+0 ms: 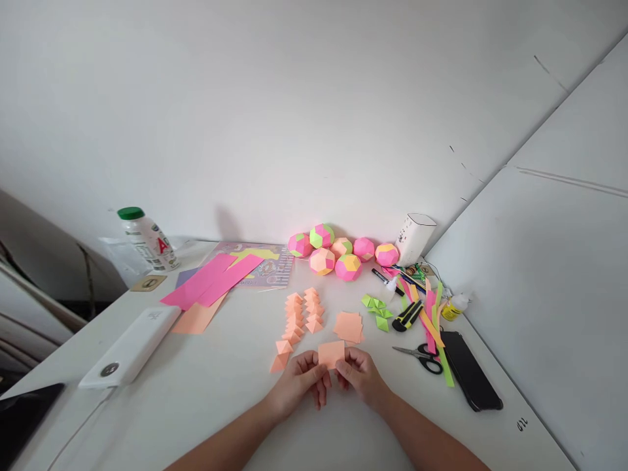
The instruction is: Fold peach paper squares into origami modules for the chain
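Between both hands is a small peach sheet of paper (331,354), its face toward me. My left hand (303,379) pinches its left edge between thumb and fingers. The right edge is pinched by my right hand (360,374) in the same way. Just beyond the held sheet lies a stack of peach paper squares (348,327). Two rows of folded peach paper pieces (294,317) stand on the table to the left of the stack. Several folded green paper pieces (377,307) lie to its right.
Multicoloured paper balls (348,267) sit against the wall. On the right are scissors (422,356), a box cutter (407,316), paper strips (432,314), a glue bottle (455,306) and a phone (468,369). Pink sheets (210,281), a white bottle (150,239) and a white power strip (131,347) occupy the left.
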`<action>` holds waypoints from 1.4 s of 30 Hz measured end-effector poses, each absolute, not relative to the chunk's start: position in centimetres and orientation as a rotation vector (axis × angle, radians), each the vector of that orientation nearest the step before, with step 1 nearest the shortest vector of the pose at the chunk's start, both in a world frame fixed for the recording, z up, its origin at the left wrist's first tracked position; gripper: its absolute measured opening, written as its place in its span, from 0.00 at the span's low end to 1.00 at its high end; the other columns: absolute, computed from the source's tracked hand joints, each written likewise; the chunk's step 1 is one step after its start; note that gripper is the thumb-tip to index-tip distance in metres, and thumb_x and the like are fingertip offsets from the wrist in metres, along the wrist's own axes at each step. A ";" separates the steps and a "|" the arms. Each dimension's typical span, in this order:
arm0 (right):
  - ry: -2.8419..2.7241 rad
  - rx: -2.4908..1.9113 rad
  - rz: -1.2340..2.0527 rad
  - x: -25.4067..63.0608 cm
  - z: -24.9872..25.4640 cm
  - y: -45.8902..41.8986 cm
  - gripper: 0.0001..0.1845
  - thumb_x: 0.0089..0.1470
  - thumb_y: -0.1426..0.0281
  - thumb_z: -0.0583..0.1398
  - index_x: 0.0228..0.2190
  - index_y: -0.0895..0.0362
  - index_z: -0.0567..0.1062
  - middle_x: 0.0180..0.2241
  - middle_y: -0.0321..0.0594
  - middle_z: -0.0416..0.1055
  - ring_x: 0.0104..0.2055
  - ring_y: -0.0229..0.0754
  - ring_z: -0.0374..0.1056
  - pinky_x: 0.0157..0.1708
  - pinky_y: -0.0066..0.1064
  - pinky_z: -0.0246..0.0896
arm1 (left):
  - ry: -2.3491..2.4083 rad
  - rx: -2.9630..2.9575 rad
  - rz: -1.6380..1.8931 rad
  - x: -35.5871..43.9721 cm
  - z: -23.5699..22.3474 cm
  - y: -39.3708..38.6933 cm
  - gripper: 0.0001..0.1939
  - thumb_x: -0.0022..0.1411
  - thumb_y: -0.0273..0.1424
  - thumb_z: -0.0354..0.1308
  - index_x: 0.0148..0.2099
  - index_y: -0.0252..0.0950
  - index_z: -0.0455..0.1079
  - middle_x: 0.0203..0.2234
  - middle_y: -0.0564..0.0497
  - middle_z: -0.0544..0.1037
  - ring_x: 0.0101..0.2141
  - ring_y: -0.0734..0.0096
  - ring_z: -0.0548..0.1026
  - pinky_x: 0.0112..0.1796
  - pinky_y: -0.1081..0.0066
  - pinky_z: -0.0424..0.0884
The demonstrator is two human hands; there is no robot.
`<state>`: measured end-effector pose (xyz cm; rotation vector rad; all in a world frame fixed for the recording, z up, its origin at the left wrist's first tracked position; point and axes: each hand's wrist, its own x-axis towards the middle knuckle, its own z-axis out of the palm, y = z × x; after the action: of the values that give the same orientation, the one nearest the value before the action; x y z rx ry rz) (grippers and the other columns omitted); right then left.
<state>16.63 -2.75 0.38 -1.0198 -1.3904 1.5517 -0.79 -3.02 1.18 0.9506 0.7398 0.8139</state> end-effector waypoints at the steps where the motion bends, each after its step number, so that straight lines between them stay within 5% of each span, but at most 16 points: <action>1: -1.380 -1.020 1.544 16.6 0.4 -2.7 0.18 0.51 0.56 0.59 0.24 0.59 0.68 0.18 0.31 0.63 0.18 0.32 0.57 0.20 0.25 0.54 | 0.737 0.930 0.826 -0.8 1.1 -3.0 0.16 0.55 0.40 0.59 0.27 0.34 0.60 0.20 0.52 0.75 0.14 0.74 0.71 0.15 0.75 0.64; 10: -1.360 -1.030 1.496 16.5 0.6 -2.5 0.18 0.49 0.57 0.60 0.22 0.58 0.65 0.15 0.30 0.62 0.16 0.32 0.56 0.18 0.25 0.52 | 0.714 0.820 0.995 -0.6 0.6 -2.7 0.17 0.55 0.38 0.61 0.28 0.38 0.54 0.16 0.58 0.72 0.18 0.74 0.72 0.18 0.76 0.67; 20: -1.352 -0.996 1.453 16.3 0.5 -2.7 0.13 0.52 0.61 0.58 0.24 0.56 0.63 0.15 0.29 0.62 0.16 0.33 0.56 0.18 0.26 0.53 | 0.769 0.896 1.010 -0.4 0.7 -2.8 0.21 0.54 0.40 0.61 0.29 0.39 0.50 0.13 0.65 0.63 0.12 0.83 0.60 0.14 0.81 0.55; 22: -1.323 -0.930 1.387 16.4 0.2 -3.0 0.07 0.54 0.64 0.55 0.32 0.55 0.63 0.20 0.31 0.65 0.20 0.35 0.59 0.20 0.26 0.56 | 0.759 0.914 0.991 -0.5 0.6 -2.7 0.19 0.54 0.40 0.61 0.30 0.39 0.52 0.14 0.64 0.63 0.13 0.83 0.60 0.15 0.80 0.55; 25: -1.380 -0.899 1.242 16.5 -0.1 -3.2 0.15 0.53 0.70 0.54 0.44 0.52 0.62 0.37 0.41 0.66 0.29 0.38 0.63 0.23 0.27 0.59 | 0.747 0.943 0.968 -0.7 0.6 -2.6 0.17 0.55 0.41 0.60 0.32 0.38 0.56 0.15 0.63 0.64 0.13 0.84 0.60 0.15 0.80 0.56; 30: -1.593 -0.895 1.110 16.6 -0.5 -2.9 0.13 0.51 0.69 0.57 0.41 0.51 0.70 0.53 0.45 0.53 0.35 0.39 0.64 0.25 0.28 0.60 | 0.758 0.987 0.944 -0.8 0.8 -2.6 0.18 0.55 0.42 0.60 0.40 0.36 0.62 0.18 0.61 0.65 0.14 0.83 0.61 0.16 0.78 0.58; 34: -1.559 -0.937 1.169 16.6 0.1 -2.7 0.08 0.52 0.64 0.58 0.31 0.55 0.72 0.48 0.45 0.59 0.32 0.38 0.63 0.25 0.27 0.59 | 0.777 1.060 0.862 -1.0 0.9 -2.8 0.20 0.55 0.45 0.58 0.42 0.34 0.65 0.17 0.60 0.65 0.13 0.83 0.60 0.16 0.78 0.56; 38: -1.534 -1.035 1.276 16.6 0.9 -2.7 0.13 0.53 0.62 0.58 0.23 0.58 0.68 0.26 0.36 0.62 0.27 0.37 0.59 0.26 0.27 0.55 | 0.778 1.139 0.759 -1.1 0.9 -3.0 0.20 0.57 0.47 0.55 0.37 0.33 0.67 0.13 0.62 0.62 0.11 0.84 0.55 0.14 0.79 0.52; 42: -1.527 -1.045 1.393 16.6 0.8 -2.9 0.15 0.50 0.62 0.60 0.20 0.58 0.66 0.20 0.32 0.59 0.22 0.34 0.56 0.22 0.26 0.52 | 0.739 1.091 0.829 -1.0 0.9 -3.1 0.17 0.57 0.45 0.57 0.30 0.35 0.62 0.17 0.59 0.65 0.16 0.81 0.63 0.19 0.77 0.62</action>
<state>16.63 -2.87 0.79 -1.0450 -1.5274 1.3927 -1.02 -3.14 0.93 1.0910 0.7391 0.8295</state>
